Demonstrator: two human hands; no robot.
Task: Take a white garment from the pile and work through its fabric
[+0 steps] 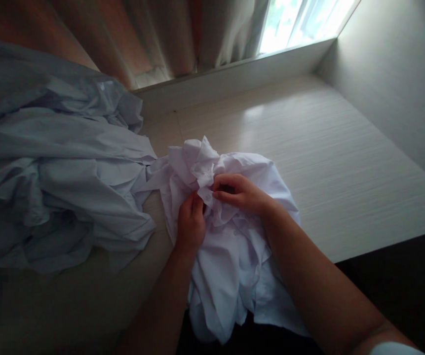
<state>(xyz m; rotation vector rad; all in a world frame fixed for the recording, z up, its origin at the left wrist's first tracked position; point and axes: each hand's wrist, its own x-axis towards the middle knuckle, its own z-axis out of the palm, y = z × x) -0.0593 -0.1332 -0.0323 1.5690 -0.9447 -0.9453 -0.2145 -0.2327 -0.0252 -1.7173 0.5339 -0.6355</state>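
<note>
A crumpled white shirt (pixel 230 266) lies in front of me, its lower part hanging over the near edge of the surface. With finger and thumb, my right hand (pixel 240 192) pinches a bunched fold near the top of the shirt. Just to its left and slightly lower, my left hand (pixel 192 219) is closed on the same gathered cloth. What looks like a small button shows on the fold between the hands. My left fingertips are partly hidden by the fabric.
A large heap of white clothes (pixel 67 172) lies to the left, touching the shirt's edge. The pale wood-grain ledge (pixel 345 162) runs right to a side wall (pixel 401 74). Behind are curtains (pixel 168 39) and a bright window (pixel 297 22). The ledge's front edge drops into darkness.
</note>
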